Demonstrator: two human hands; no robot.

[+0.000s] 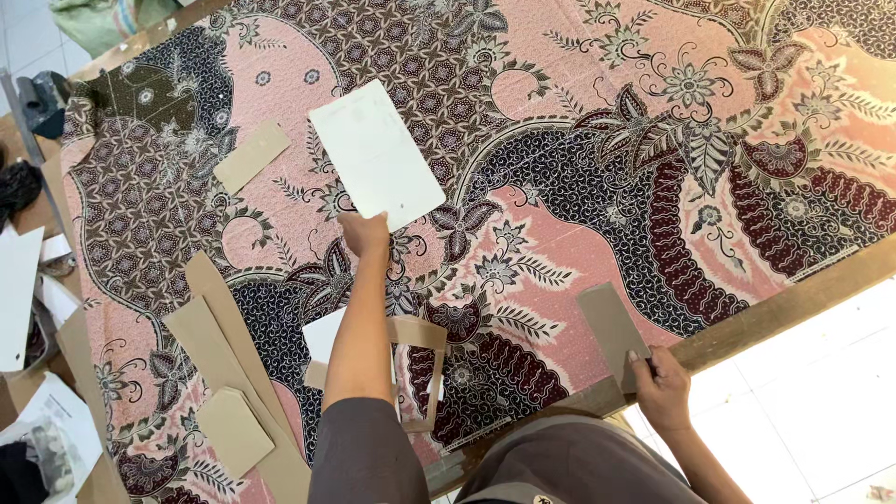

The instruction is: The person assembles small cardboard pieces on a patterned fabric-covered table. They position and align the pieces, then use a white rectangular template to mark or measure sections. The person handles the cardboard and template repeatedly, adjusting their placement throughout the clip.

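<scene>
Here, a patterned pink and maroon fabric covers the wooden table across most of the frame. The left hand, at centre, pinches the lower corner of a white card piece lying on the cloth. The right hand, at lower right, grips a small brown card piece at the table edge. Several brown paper pattern pieces already lie at lower left, another at upper left; these two seem yet to be placed. No containers show clearly; a bag at lower left is too dim to read.
</scene>
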